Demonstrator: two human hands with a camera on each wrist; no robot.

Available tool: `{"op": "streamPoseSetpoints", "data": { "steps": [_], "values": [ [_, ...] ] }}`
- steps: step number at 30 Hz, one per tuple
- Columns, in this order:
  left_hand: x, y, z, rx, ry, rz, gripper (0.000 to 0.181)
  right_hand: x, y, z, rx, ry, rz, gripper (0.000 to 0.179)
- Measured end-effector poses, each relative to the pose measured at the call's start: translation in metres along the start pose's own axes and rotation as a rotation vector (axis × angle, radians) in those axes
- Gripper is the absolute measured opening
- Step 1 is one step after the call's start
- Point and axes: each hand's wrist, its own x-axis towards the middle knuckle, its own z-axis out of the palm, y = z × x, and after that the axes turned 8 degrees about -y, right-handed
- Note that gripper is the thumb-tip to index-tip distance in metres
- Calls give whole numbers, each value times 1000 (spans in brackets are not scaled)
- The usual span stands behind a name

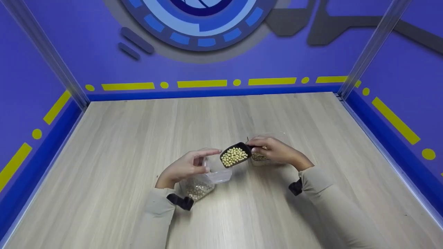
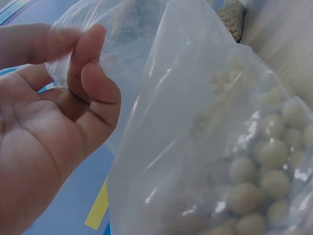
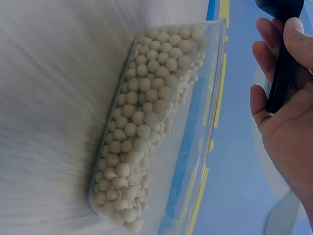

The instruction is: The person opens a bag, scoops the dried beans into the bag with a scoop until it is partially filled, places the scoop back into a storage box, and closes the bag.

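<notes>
My right hand [image 1: 277,151] grips the handle of a black scoop [image 1: 247,148], tilted slightly and heaped with pale yellow round beans [image 1: 233,157]. In the right wrist view, fingers and thumb curl round the scoop's handle [image 3: 280,81]. My left hand [image 1: 181,167] pinches the upper edge of a clear plastic bag [image 1: 220,176], whose mouth is spread under and beside the scoop. More round beans [image 2: 271,154] fill the bag's lower part. Below the right hand stands a clear rectangular container [image 3: 218,103], partly filled with the same beans [image 3: 142,117], which lie in a slope.
A light wood-grain table [image 1: 138,138] carries everything. Blue-purple panels [image 1: 193,74] with yellow markings wall it in at the back and both sides. Black straps [image 1: 180,201] sit on both wrists over beige sleeves.
</notes>
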Motion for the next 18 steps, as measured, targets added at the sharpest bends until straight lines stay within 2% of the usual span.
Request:
{"op": "streamPoseSetpoints", "data": {
  "steps": [9,18],
  "values": [
    [1,0,1,-18,-24,5,58,3,-8,-2,-87,-6,-7,28],
    [2,1,1,-17,-27,-24,57,5,-12,-4,-111,-15,17,30]
  ]
}}
